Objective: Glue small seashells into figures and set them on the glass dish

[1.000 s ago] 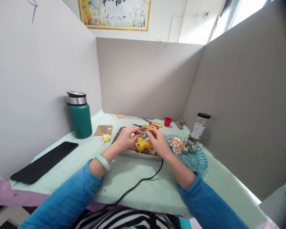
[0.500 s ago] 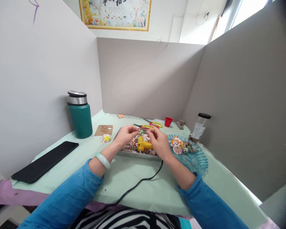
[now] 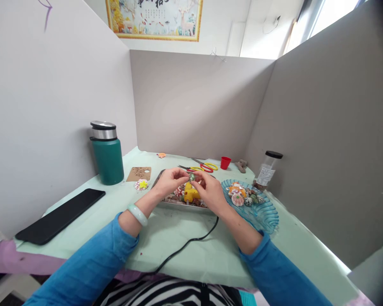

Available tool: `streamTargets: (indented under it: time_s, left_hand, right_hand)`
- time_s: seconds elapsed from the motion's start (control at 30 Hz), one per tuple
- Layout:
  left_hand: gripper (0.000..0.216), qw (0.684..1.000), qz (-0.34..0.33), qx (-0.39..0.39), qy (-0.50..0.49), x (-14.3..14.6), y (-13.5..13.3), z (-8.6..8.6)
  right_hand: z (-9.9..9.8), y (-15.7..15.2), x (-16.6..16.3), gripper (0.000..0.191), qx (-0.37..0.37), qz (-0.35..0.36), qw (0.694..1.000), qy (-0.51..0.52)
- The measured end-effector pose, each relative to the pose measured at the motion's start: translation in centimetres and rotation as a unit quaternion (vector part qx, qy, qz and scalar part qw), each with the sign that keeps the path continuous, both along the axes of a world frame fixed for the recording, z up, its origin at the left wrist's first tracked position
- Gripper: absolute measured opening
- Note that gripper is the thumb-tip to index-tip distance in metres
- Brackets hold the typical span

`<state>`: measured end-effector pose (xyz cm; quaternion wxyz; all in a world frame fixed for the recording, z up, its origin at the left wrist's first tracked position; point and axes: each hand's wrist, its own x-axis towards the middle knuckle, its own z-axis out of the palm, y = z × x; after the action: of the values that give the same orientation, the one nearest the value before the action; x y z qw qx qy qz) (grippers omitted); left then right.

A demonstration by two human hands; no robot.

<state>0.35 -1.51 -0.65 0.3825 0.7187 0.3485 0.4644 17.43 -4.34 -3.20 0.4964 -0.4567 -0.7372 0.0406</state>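
Above the metal tray [image 3: 187, 207], my left hand [image 3: 170, 182] and my right hand [image 3: 210, 191] meet at a small greenish, speckled shell [image 3: 192, 177]. My right thumb and fingers close on it from the right, and my left fingertips pinch at its left side. Just below my hands a yellow hot glue gun [image 3: 190, 194] lies on a heap of small shells [image 3: 178, 192] in the tray. My right hand covers the front part of the gun. Beyond my fingers lie scissors [image 3: 196, 169] with red and yellow handles.
To the right is a blue glass plate [image 3: 268, 216] with shells, beside a black-lidded jar [image 3: 267, 170]. A red cup [image 3: 225, 162] stands behind. At left are a green bottle [image 3: 107, 159], a black phone-like slab [image 3: 62, 216], a brown card [image 3: 139, 174] and a flower piece [image 3: 141, 184]. A black cable [image 3: 185, 244] crosses the front.
My hands, apart before with fingertips pinched, have come together over the tray. My right fingers now close around the green shell, and my right hand covers more of the glue gun.
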Motion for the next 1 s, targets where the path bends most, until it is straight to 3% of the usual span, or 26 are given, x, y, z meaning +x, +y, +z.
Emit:
streamTargets:
  time_s: [0.43,0.57,0.73,1.0]
  left_hand:
    - [0.029,0.998,-0.010,-0.018,-0.054,-0.10,0.36,-0.19]
    - [0.028,0.998,-0.033,0.040,-0.042,-0.31,0.45,-0.12]
    - [0.031,0.988,-0.030,0.144,0.051,-0.54,0.25,0.25]
    - [0.029,0.977,-0.019,0.199,0.074,-0.66,0.43,0.01]
  right_hand:
    - [0.19,-0.22,0.02,0.026,0.023,-0.002,1.000,-0.015]
    - [0.22,-0.28,-0.01,0.025,0.023,-0.006,1.000,-0.019]
    - [0.30,-0.38,-0.01,0.024,0.027,-0.003,0.999,-0.020]
    - [0.67,-0.66,-0.09,0.026,0.026,-0.003,0.999,-0.026]
